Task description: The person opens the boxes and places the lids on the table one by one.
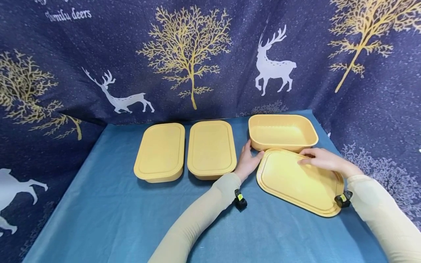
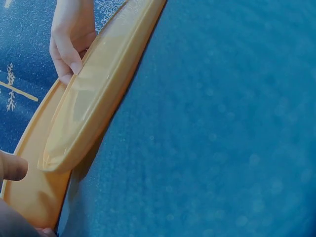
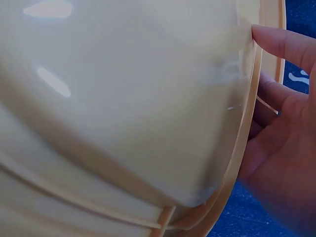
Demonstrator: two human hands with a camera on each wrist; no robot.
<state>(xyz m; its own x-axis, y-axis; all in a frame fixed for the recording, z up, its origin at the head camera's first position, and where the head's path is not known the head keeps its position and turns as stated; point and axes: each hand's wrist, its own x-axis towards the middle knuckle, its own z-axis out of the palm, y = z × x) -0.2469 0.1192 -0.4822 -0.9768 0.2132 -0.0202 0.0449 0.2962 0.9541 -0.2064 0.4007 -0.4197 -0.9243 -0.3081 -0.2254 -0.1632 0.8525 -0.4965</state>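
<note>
An uncovered yellow rectangular box (image 1: 281, 135) stands at the back right of the table. In front of it, a yellow lid (image 1: 299, 182) is tilted with its underside facing up and its far edge overlapping the box's front. My right hand (image 1: 320, 160) pinches the lid's far edge, thumb on the near face and fingers behind the rim, as the right wrist view shows around the hand (image 3: 284, 123). Against the box's front left corner rests my left hand (image 1: 248, 160), fingers along the side wall, thumb stretched toward the lid's corner.
Two yellow boxes with lids on, one at the left (image 1: 161, 151) and one in the middle (image 1: 212, 148), stand left of my left hand. Blue cloth (image 1: 108, 219) covers the table. A dark blue curtain (image 1: 223, 73) with deer and trees hangs behind it.
</note>
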